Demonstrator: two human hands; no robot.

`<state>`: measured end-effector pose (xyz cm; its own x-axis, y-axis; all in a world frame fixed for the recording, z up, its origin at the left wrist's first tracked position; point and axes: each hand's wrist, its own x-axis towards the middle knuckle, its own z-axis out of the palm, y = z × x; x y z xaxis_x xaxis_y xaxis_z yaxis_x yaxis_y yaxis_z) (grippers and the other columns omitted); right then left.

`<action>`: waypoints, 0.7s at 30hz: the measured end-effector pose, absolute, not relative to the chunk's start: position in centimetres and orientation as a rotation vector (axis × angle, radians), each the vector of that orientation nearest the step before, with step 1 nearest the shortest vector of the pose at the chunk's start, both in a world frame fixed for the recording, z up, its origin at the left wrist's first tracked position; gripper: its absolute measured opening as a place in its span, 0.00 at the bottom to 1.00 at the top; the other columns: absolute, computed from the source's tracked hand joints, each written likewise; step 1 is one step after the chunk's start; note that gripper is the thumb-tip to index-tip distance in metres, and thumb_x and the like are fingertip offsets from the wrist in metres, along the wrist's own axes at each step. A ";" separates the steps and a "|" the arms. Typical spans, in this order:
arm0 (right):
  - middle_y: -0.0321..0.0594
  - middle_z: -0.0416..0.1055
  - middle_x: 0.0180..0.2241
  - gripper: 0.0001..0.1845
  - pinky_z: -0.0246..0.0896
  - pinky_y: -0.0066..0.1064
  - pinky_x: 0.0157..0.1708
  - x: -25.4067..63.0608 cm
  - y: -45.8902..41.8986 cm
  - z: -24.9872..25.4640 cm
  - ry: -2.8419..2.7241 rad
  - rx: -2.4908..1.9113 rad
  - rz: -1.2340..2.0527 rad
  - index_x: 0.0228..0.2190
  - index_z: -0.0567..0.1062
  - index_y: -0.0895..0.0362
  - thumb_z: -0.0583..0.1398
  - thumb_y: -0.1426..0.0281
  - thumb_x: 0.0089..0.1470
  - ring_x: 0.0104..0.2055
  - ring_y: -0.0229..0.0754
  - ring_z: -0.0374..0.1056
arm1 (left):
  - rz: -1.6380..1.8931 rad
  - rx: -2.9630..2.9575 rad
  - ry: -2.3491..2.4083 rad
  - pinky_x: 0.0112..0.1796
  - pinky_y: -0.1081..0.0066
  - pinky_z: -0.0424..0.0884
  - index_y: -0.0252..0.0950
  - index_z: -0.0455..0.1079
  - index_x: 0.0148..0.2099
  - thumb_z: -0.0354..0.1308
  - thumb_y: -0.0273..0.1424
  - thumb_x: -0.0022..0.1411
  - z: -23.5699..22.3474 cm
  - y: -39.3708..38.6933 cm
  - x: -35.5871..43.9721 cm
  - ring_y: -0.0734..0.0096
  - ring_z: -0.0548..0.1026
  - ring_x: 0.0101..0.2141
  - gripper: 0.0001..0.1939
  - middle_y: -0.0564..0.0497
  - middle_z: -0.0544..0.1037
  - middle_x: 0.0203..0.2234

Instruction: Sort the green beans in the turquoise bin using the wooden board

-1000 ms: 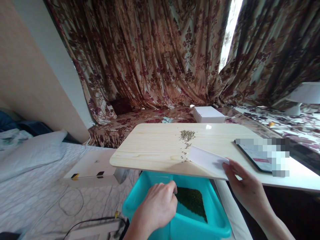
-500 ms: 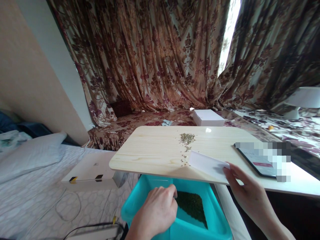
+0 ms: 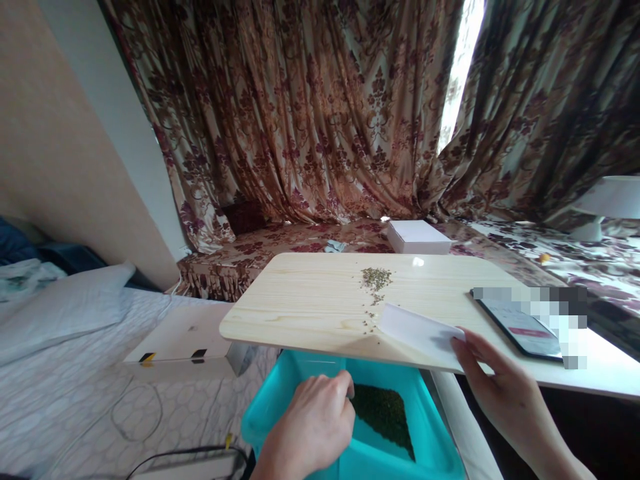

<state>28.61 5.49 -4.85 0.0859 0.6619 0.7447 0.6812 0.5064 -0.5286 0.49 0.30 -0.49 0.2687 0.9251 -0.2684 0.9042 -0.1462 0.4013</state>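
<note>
My right hand (image 3: 495, 367) pinches the near end of a folded white paper strip (image 3: 420, 331); its far end lies on the pale wooden table top (image 3: 300, 293), beside a thin trail of green-brown grains. A larger pile of grains (image 3: 377, 277) lies farther back on the table. Over the turquoise plastic bin (image 3: 270, 393), my left hand (image 3: 320, 413) is closed with its fingers curled. What it holds, if anything, is hidden behind the knuckles. Dark green granular stuff (image 3: 383, 413) lies inside the bin, just right of that hand.
On the table's right side lies a tablet (image 3: 515, 323), partly blurred out. Behind the table stands a white box (image 3: 419, 235). A white carton (image 3: 190, 333) rests on the bed (image 3: 95, 400) at left, near cables. A lamp (image 3: 613, 200) stands far right.
My right hand and the paper strip have shifted slightly right, away from the scattered grains. My left hand has hardly moved above the bin.
</note>
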 end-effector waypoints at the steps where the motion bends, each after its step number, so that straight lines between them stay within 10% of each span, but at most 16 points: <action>1: 0.44 0.85 0.29 0.22 0.77 0.27 0.26 28.5 5.4 -4.9 -1.611 -1.160 -0.037 0.35 0.81 0.54 0.59 0.50 0.62 0.27 0.45 0.81 | 0.060 2.059 1.650 0.50 0.60 0.68 0.40 0.72 0.51 0.44 0.26 0.68 -0.5 0.3 0.5 0.53 0.76 0.49 0.18 0.44 0.80 0.43; 21: 0.43 0.86 0.36 0.17 0.79 0.30 0.33 26.6 6.8 -2.7 -1.829 -1.154 -0.418 0.40 0.81 0.53 0.53 0.63 0.67 0.32 0.47 0.83 | 0.019 2.041 1.685 0.53 0.60 0.67 0.39 0.73 0.54 0.43 0.24 0.69 -0.5 0.1 0.5 0.53 0.75 0.50 0.20 0.43 0.80 0.46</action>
<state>26.63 6.75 -2.68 -0.1539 0.5390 0.8281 0.8450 0.5062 -0.1724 0.49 0.12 -0.55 0.2382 0.9263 -0.2919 0.9194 -0.1182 0.3750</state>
